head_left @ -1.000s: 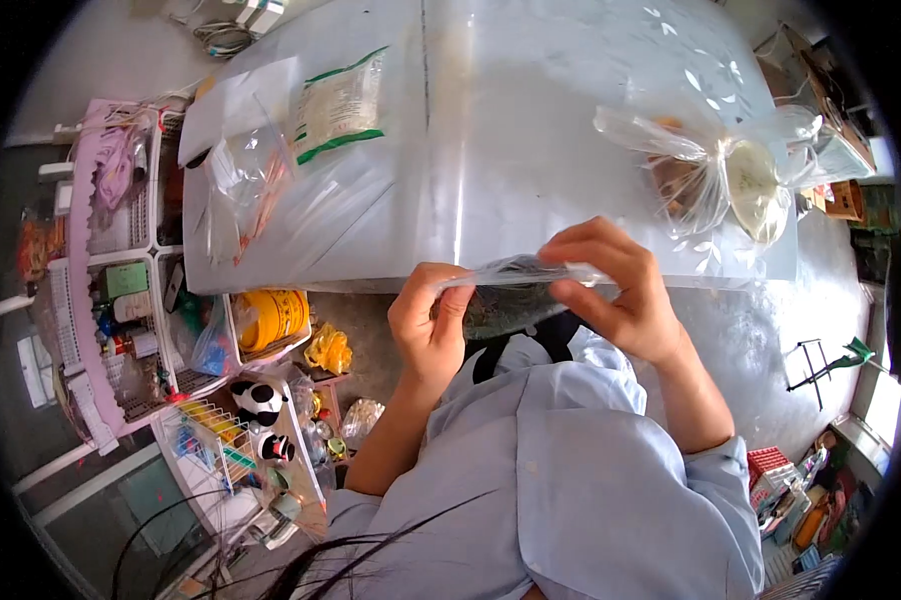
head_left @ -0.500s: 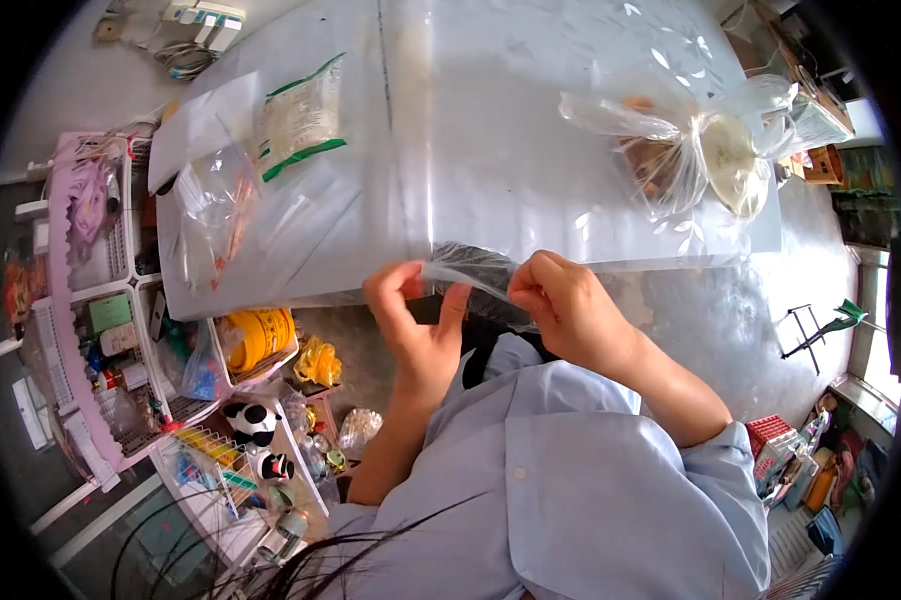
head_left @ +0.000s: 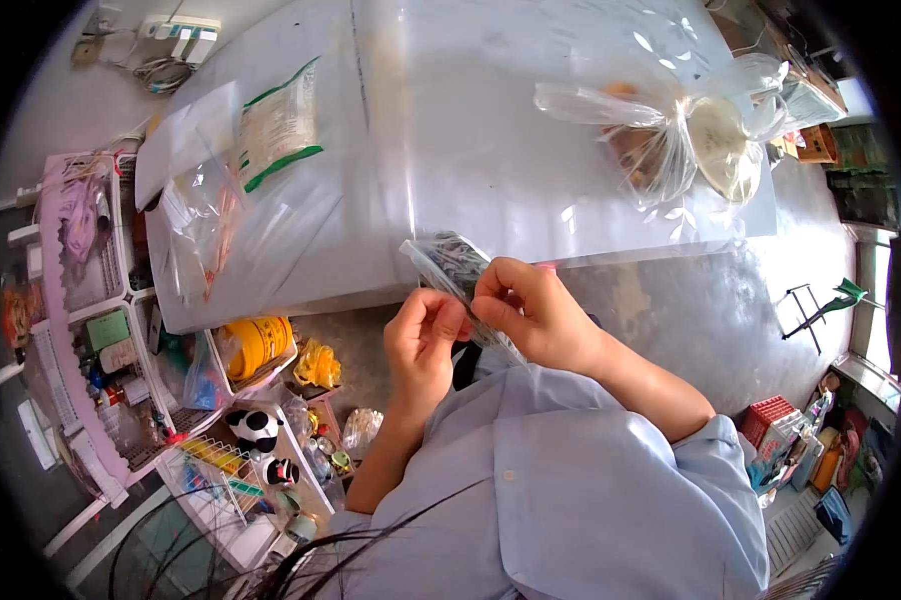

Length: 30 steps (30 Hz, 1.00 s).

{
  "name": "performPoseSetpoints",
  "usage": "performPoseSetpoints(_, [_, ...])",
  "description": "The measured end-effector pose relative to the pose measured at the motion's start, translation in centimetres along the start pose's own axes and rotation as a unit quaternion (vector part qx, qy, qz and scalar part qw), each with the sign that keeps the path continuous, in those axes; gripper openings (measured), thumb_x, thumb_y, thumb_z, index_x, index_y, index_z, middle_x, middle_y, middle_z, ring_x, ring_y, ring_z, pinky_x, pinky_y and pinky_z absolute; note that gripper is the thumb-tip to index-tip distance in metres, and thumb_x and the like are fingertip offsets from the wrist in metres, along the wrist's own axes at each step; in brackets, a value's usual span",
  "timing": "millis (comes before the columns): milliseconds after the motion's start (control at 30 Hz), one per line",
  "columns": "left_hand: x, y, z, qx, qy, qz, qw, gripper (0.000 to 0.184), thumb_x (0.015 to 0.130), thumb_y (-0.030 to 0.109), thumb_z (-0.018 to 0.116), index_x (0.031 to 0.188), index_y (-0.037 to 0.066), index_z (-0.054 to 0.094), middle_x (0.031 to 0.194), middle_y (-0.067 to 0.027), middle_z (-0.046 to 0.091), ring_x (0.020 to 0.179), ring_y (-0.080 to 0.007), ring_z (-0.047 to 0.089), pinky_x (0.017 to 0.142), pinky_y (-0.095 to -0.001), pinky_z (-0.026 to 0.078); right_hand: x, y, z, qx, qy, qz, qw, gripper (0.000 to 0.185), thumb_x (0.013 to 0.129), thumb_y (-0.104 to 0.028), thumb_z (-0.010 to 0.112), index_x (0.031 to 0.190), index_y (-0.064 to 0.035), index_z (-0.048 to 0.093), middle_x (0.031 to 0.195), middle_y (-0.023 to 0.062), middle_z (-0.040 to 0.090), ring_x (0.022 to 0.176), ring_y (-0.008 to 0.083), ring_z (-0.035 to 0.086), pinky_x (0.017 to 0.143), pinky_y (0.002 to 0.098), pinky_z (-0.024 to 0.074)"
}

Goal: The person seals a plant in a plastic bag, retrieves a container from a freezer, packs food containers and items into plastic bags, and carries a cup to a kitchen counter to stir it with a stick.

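Observation:
Close to my body at the table's front edge is a clear plastic bag with dark, greyish contents that I cannot make out. My left hand is closed in a pinch on the bag's near side. Right beside it, my right hand also pinches the bag, its fingertips almost meeting the left ones. The bag's far end sticks out above the hands over the table edge. Part of the bag lies hidden behind the fingers.
A covered table stretches ahead. On its left lie a white packet with green edges and clear plastic bags. Knotted clear bags holding food containers stand at the right. Storage baskets crowd the lower left.
Both hands have drawn closer together and my left hand has lowered toward my body. The bag has turned, its far end now showing above the hands. The view has shifted slightly.

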State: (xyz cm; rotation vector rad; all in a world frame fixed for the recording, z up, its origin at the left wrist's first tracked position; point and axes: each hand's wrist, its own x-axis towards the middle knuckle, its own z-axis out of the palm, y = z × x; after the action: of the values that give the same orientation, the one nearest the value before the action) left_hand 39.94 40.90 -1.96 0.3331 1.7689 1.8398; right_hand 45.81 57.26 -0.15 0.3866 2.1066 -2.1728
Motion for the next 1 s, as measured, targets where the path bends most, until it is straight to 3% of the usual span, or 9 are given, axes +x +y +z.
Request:
performPoseSetpoints(133, [0.2, 0.0, 0.2, 0.029, 0.014, 0.036, 0.999, 0.014, 0.097, 0.01, 0.054, 0.089, -0.001, 0.054, 0.077, -0.0043, 0.058, 0.069, -0.0084, 0.054, 0.064, -0.0225, 0.046, 0.2, 0.7, -0.2, 0.011, 0.021, 0.038, 0.999, 0.01, 0.087, -0.005, 0.059, 0.085, 0.0029, 0.054, 0.076, 0.0157, 0.059, 0.064, 0.0268, 0.057, 0.06, 0.0342, 0.0466])
performPoseSetpoints(300, [-0.1, 0.1, 0.1, 0.002, 0.004, 0.041, 0.999, 0.016, 0.097, 0.013, 0.054, 0.089, 0.0, 0.053, 0.078, -0.0041, 0.056, 0.071, -0.0085, 0.053, 0.065, -0.0241, 0.045, 1.7, 2.4, -1.0, -0.193, 0.235, -0.138, 0.943, 0.01, 0.09, -0.004, 0.056, 0.091, 0.0014, 0.048, 0.082, 0.0192, 0.057, 0.072, 0.0402, 0.055, 0.063, 0.0432, 0.0461])
performPoseSetpoints(433, [0.7, 0.6, 0.2, -0.007, 0.0, 0.034, 0.999, 0.014, 0.097, 0.011, 0.054, 0.089, -0.001, 0.055, 0.081, -0.0049, 0.059, 0.074, -0.0088, 0.054, 0.069, -0.0244, 0.046, 1.5, 1.5, -1.6, -0.17, 0.122, -0.159, 0.965, 0.005, 0.09, -0.001, 0.054, 0.089, 0.001, 0.05, 0.081, 0.0173, 0.056, 0.07, 0.037, 0.056, 0.063, 0.0406, 0.0462])
performPoseSetpoints(500, [1.3, 0.5, -0.1, 0.006, -0.021, 0.023, 0.999, 0.014, 0.097, 0.01, 0.054, 0.09, -0.002, 0.057, 0.085, -0.0064, 0.062, 0.077, -0.0095, 0.057, 0.071, -0.0245, 0.047, 2.0, 1.7, -1.5, -0.148, 0.127, -0.186, 0.963, 0.002, 0.091, 0.003, 0.052, 0.09, 0.0016, 0.051, 0.084, 0.0113, 0.058, 0.072, 0.0233, 0.054, 0.068, 0.0306, 0.0455])
performPoseSetpoints(533, [1.7, 0.1, -1.0, 0.011, -0.051, 0.066, 0.996, 0.013, 0.097, 0.009, 0.054, 0.09, -0.002, 0.058, 0.086, -0.0064, 0.063, 0.077, -0.0099, 0.057, 0.07, -0.0246, 0.048, 2.1, 1.5, -1.7, -0.15, 0.126, -0.188, 0.963, 0.002, 0.091, 0.003, 0.052, 0.09, 0.0016, 0.051, 0.084, 0.0113, 0.058, 0.072, 0.0233, 0.054, 0.068, 0.0306, 0.0455])
performPoseSetpoints(667, [3.7, -0.8, -3.5, 0.131, 0.12, 0.181, 0.967, 0.012, 0.092, 0.01, 0.062, 0.095, -0.001, 0.061, 0.096, -0.0073, 0.065, 0.083, -0.0128, 0.061, 0.075, -0.0263, 0.049, 1.9, 1.3, -2.6, -0.108, 0.108, -0.147, 0.977, 0.006, 0.089, 0.001, 0.057, 0.093, 0.0015, 0.053, 0.085, 0.0144, 0.064, 0.078, 0.0276, 0.062, 0.072, 0.0329, 0.0497])
performPoseSetpoints(733, [5.5, 0.2, -3.5, 0.199, 0.06, 0.194, 0.959, 0.011, 0.092, 0.005, 0.06, 0.101, 0.0, 0.058, 0.109, -0.0102, 0.063, 0.106, -0.0196, 0.059, 0.09, -0.0308, 0.047, 2.0, 1.4, -2.7, -0.083, 0.103, -0.152, 0.98, 0.005, 0.089, 0.002, 0.057, 0.092, 0.0018, 0.053, 0.083, 0.014, 0.063, 0.078, 0.0277, 0.062, 0.073, 0.0331, 0.0502])
performPoseSetpoints(833, [6.5, -0.6, -4.0, 0.198, -0.046, 0.186, 0.961, 0.011, 0.09, 0.004, 0.062, 0.101, 0.0, 0.059, 0.108, -0.0097, 0.064, 0.111, -0.0217, 0.059, 0.096, -0.0329, 0.045, 2.1, 1.8, -2.4, -0.113, 0.101, -0.189, 0.97, 0.014, 0.084, 0.002, 0.062, 0.094, 0.0008, 0.053, 0.088, 0.0134, 0.064, 0.08, 0.0284, 0.063, 0.074, 0.0341, 0.0508])
performPoseSetpoints(1000, [7.1, -2.0, -3.3, 0.138, -0.049, 0.229, 0.962, 0.009, 0.089, 0.004, 0.064, 0.097, 0.0, 0.06, 0.1, -0.0104, 0.066, 0.102, -0.0211, 0.063, 0.09, -0.0321, 0.048, 1.8, 1.3, -1.4, -0.206, 0.151, -0.198, 0.946, 0.041, 0.07, -0.005, 0.077, 0.103, -0.0022, 0.054, 0.099, 0.0135, 0.062, 0.084, 0.0326, 0.063, 0.073, 0.037, 0.0517])
